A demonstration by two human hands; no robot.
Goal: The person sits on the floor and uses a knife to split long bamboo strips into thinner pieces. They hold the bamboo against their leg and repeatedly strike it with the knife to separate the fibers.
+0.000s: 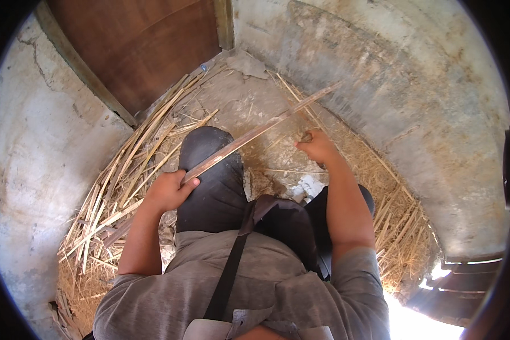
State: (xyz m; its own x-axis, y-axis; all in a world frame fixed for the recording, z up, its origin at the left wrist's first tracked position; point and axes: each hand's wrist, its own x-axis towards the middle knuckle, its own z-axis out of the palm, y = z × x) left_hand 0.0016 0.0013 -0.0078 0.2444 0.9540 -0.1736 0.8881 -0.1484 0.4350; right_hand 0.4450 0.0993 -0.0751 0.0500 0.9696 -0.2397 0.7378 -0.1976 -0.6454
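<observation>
My left hand (pixel 167 191) is closed around the near end of a long, flat bamboo strip (pixel 260 129), brown on its face and paler along one edge. The strip slants up and to the right, over my bent left knee (pixel 207 150), and its far end stands in front of the right wall. My right hand (pixel 318 148), below and right of the strip and apart from it, is closed on a small dark object (pixel 306 137). Only bits of that object show past the fingers, so its kind is unclear.
Thin split strips (pixel 133 153) lie piled along the left wall. Pale shavings (pixel 399 226) cover the floor on the right. A brown door (pixel 136 45) stands at the far left, and stained plaster walls (pixel 379 73) close in both sides. White scraps (pixel 309 187) lie between my legs.
</observation>
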